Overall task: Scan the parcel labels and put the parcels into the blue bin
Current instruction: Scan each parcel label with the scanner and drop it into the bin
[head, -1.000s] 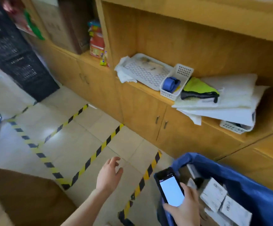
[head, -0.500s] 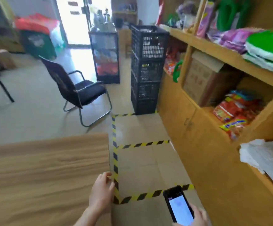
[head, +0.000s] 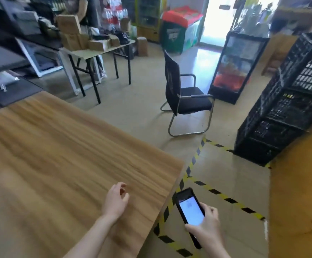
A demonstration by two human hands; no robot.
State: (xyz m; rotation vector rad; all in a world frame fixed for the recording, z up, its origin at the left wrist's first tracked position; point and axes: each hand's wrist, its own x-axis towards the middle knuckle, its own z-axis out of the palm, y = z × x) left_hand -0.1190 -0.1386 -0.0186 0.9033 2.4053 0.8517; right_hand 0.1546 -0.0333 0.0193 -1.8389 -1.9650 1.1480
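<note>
My right hand (head: 207,226) grips a black phone (head: 189,211) with a lit white screen, held over the floor just past the table's right corner. My left hand (head: 115,200) hovers above the wooden table (head: 58,164) near that corner, fingers loosely curled and holding nothing. No parcel and no blue bin are in this view.
A black office chair (head: 185,97) stands on the floor ahead. Stacked black crates (head: 285,108) rise at the right beside a wooden cabinet (head: 298,183). Yellow-black tape (head: 224,196) marks the floor. A glass display case (head: 235,66) and a far table with boxes (head: 95,47) lie beyond.
The view has swung left, away from the blue bin and shelves to the table and room. My left hand now hovers over the table; my right hand still holds the phone.
</note>
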